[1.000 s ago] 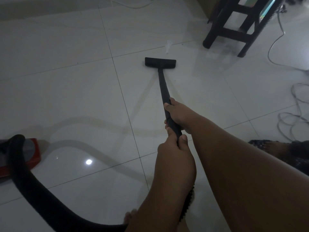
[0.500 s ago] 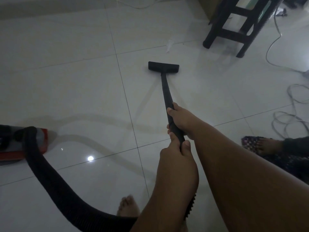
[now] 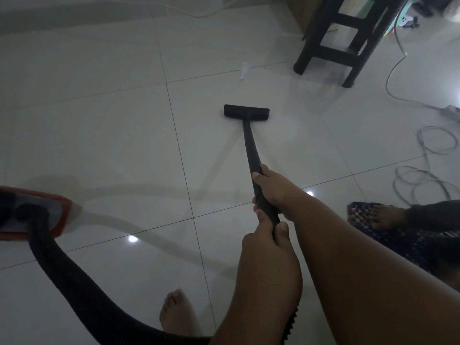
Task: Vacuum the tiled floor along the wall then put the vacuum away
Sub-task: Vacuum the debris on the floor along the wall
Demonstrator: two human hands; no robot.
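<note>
Wand: slim black plastic vacuum wand point(image 3: 251, 148) ran forward from hands, long axis away from body, flat black floor nozzle point(image 3: 246, 112) on pale glossy tile floor point(image 3: 99, 145). Right hand point(image 3: 272, 189) clenched wand ahead, nearer nozzle; left hand point(image 3: 267, 250) clenched behind.

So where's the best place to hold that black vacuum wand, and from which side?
Grip the wand on its upper, thicker end, from above, as both hands do now: right hand further down it, left hand nearer the hose. It slants down to the floor head, so a high grip probably steers best.
</note>
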